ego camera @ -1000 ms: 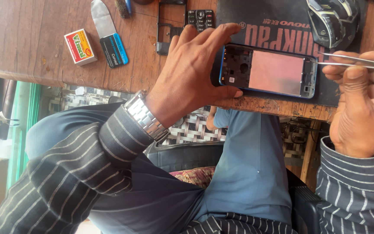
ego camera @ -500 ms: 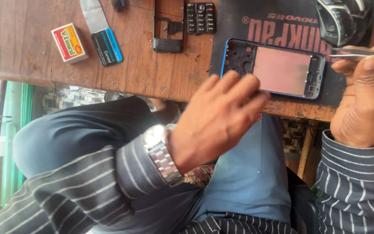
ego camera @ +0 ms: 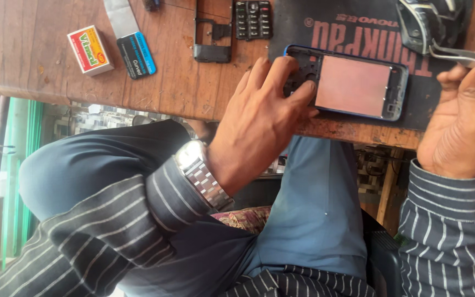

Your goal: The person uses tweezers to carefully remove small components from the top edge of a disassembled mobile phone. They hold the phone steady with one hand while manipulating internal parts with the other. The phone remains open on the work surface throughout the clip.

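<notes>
Blue at the rim, pinkish across its bare inner plate: found the opened phone flat on a black mat at the near edge of a worn wooden table, long axis running left to right. Pinned its left end under the left hand, fingers spread apart and pressing down rather than wrapped round the frame. Held the right hand just off the phone's right end, not touching it, thumb and forefinger pinched together on slim metal tweezers, tips pointing leftward beyond the phone's far right corner. Placed the left hand nearer, in contact with the phone. Left a matchbox shut farther left on the table, contents unseen, beside a black-and-blue packet. Left a loose keypad and an empty black phone frame beyond the phone.
</notes>
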Demonstrator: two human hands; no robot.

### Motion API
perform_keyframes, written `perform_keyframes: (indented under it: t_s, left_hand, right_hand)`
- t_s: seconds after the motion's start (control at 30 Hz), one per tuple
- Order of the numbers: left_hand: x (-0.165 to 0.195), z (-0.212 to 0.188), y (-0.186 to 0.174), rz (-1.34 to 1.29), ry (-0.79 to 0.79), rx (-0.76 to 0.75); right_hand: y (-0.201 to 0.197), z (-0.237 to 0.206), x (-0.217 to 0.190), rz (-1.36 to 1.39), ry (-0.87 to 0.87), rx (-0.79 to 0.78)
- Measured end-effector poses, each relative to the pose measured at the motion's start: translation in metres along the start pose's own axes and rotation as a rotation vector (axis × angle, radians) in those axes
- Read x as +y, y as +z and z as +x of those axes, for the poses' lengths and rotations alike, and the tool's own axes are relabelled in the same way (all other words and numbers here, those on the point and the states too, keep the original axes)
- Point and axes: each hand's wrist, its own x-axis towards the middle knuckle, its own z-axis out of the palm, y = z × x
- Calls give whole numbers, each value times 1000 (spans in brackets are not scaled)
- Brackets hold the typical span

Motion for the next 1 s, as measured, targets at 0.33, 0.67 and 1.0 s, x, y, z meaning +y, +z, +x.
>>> perform_keyframes:
  t_s: [0.33, 0.67, 1.0]
  left_hand:
    - [-18, 8, -10, -34, 56, 34]
    - [-22, 10, -12, -41, 51, 47]
    - [-23, 11, -11, -2, 65, 36]
  right_hand:
    - [-8, 5, -5, 131, 57, 13]
    - [1, 7, -12, 53, 41, -38]
    - [4, 8, -15, 51, 53, -64]
